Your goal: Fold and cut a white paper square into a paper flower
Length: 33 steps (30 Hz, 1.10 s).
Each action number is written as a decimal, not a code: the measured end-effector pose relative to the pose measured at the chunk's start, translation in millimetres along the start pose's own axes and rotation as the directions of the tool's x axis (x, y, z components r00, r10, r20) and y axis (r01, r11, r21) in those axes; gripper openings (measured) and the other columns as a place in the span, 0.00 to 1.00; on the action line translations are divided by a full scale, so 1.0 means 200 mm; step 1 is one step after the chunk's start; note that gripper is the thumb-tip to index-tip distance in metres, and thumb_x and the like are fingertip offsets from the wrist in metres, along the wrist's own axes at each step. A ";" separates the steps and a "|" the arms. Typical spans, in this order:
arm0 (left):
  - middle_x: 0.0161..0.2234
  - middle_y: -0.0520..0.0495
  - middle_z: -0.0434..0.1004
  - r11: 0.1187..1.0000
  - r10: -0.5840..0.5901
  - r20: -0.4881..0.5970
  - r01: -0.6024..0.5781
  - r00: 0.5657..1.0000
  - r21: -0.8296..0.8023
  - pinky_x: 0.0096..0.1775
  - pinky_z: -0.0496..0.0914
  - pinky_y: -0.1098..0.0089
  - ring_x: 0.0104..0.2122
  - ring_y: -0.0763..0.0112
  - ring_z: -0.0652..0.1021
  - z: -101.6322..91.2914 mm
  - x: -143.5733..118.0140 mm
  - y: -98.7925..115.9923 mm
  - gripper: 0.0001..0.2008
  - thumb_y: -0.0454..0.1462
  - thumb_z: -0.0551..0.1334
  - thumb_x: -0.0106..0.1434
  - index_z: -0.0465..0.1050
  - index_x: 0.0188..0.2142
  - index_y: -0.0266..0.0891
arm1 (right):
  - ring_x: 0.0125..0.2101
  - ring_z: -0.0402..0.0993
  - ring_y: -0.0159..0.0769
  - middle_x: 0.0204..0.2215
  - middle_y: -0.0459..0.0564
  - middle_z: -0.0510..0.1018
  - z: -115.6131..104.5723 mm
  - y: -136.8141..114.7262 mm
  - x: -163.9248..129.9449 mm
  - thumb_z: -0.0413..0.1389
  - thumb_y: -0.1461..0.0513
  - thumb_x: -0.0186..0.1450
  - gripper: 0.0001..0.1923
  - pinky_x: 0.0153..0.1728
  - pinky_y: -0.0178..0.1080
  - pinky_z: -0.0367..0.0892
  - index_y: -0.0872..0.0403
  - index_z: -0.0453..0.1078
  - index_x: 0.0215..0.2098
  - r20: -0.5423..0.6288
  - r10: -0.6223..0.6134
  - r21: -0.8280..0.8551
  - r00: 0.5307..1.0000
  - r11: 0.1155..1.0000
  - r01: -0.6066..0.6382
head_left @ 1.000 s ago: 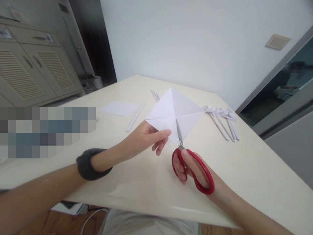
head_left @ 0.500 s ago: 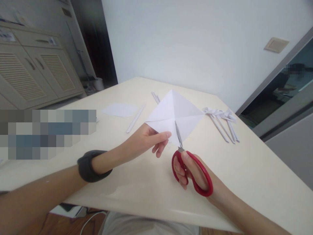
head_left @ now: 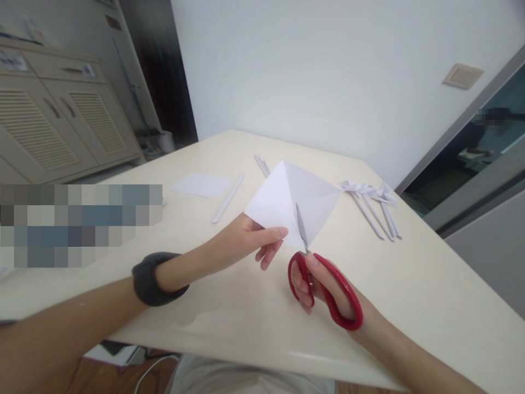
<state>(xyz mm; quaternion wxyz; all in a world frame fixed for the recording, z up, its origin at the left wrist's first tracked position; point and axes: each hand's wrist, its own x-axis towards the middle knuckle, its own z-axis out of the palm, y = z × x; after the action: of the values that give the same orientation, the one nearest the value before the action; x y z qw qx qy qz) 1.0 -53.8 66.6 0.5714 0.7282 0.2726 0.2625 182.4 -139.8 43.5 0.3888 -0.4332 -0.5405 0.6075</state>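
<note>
Paper: white square sheet, thin, matte, creased across; held up off the table, one corner pointing far, one near, so it reads as a diamond. It bends along the crease that runs near to far.
Paper, place: above the table's middle, between the two hands, a little far of them.
Scissors: red glossy plastic loops, slim grey metal blades. Long axis runs near-right to far-left, tips pointing far and up. Blades lie along the paper's near crease, almost together, cutting into the near corner.
Left hand: forearm comes in from near left, dark band on the wrist. Thumb and forefinger pinch the paper's left near edge; other fingers curl loosely below.
Right hand: forearm comes in from near right. Fingers pass through the red loops, gripping the scissors; knuckles face left.
Table: cream, smooth, slightly glossy top, near edge rounded.
Rolls: thin white paper sticks, long and narrow, some with folded white bits at their far ends; they lie on the table to the right, well apart from the hands.
Stick: one more white paper roll, lying left of the held paper, long axis near-left to far-right.
Flat sheet: small white piece lying flat, far left on the table.
Cabinet: beige, louvred doors, far left.
</note>
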 end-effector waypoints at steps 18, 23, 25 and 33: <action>0.15 0.51 0.67 0.999 -0.010 0.024 0.009 1.000 0.046 0.26 0.62 0.72 0.19 0.76 0.66 0.00 0.00 0.03 0.21 0.40 0.52 0.65 0.64 0.17 0.35 | 0.16 0.57 0.26 0.16 0.42 0.61 0.02 -0.01 0.01 0.44 0.48 0.66 0.22 0.19 0.32 0.55 0.57 0.64 0.27 -0.017 -0.025 -0.082 1.000 0.996 0.023; 0.14 0.51 0.67 0.999 -0.025 0.023 0.024 0.999 0.041 0.25 0.62 0.73 0.18 0.76 0.66 0.00 0.00 0.03 0.20 0.39 0.52 0.64 0.64 0.17 0.35 | 0.18 0.59 0.27 0.17 0.43 0.63 0.01 -0.01 0.00 0.42 0.49 0.67 0.22 0.23 0.33 0.56 0.57 0.64 0.27 -0.025 -0.017 -0.054 1.000 0.998 0.016; 0.14 0.51 0.67 0.998 -0.041 0.033 0.039 0.999 0.048 0.24 0.62 0.73 0.17 0.76 0.66 0.00 -0.01 0.03 0.20 0.40 0.53 0.64 0.64 0.17 0.35 | 0.20 0.60 0.28 0.18 0.44 0.64 0.00 0.00 -0.01 0.41 0.49 0.67 0.23 0.23 0.33 0.55 0.57 0.64 0.27 -0.044 -0.018 -0.044 0.999 0.999 0.016; 0.14 0.51 0.68 0.996 -0.053 0.042 0.050 0.998 0.070 0.25 0.63 0.73 0.18 0.76 0.67 0.00 -0.01 0.03 0.20 0.40 0.52 0.64 0.65 0.17 0.35 | 0.22 0.61 0.29 0.20 0.44 0.63 0.00 0.03 0.01 0.41 0.48 0.66 0.23 0.24 0.33 0.57 0.56 0.61 0.24 -0.027 -0.028 -0.074 0.999 0.997 0.026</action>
<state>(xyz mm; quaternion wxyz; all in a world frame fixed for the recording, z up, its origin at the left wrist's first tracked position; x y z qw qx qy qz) 0.9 -56.8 73.0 0.5584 0.7457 0.2877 0.2222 181.8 -139.2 38.1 0.3883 -0.4482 -0.5627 0.5759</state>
